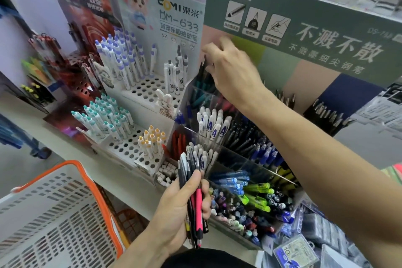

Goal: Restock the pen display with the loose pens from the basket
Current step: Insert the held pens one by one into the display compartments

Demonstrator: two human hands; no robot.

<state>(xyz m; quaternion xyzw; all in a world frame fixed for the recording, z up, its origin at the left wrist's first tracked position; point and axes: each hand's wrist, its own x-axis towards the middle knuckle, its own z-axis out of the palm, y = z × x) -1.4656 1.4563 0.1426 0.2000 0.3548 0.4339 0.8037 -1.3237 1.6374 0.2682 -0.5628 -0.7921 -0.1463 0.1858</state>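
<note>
My left hand (180,209) grips a bundle of loose pens (194,198), dark barrels with one bright pink one among them, held upright near me, just in front of the clear pen display (219,159). My right hand (230,67) reaches to the far left compartment of that display, fingers curled around the top of a dark pen (202,65) whose lower end stands among teal pens there. Nearer compartments hold white capped pens (212,124), blue pens (264,152) and green ones (257,193). Behind the display rises a green header card (315,24). To the left stands a white perforated rack (139,93) with purple-, teal- and yellow-topped pens. At the near left is the basket (56,209), white with an orange rim.
</note>
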